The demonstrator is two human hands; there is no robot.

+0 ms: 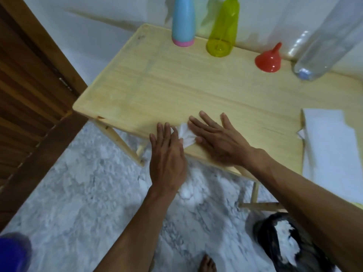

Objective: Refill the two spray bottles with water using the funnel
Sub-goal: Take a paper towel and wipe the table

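Observation:
At the far edge of the wooden table stand a light-blue spray bottle with a pink base and a translucent yellow-green spray bottle; their tops are out of frame. Right of them a red funnel lies mouth down. A clear plastic water bottle stands at the far right. My left hand and my right hand lie flat at the table's near edge, fingers extended. A crumpled white tissue sits between them, touching both.
A stack of white paper lies on the table's right end. A wooden door stands to the left. On the marbled floor are a black bag with white waste, a blue object and a bare foot.

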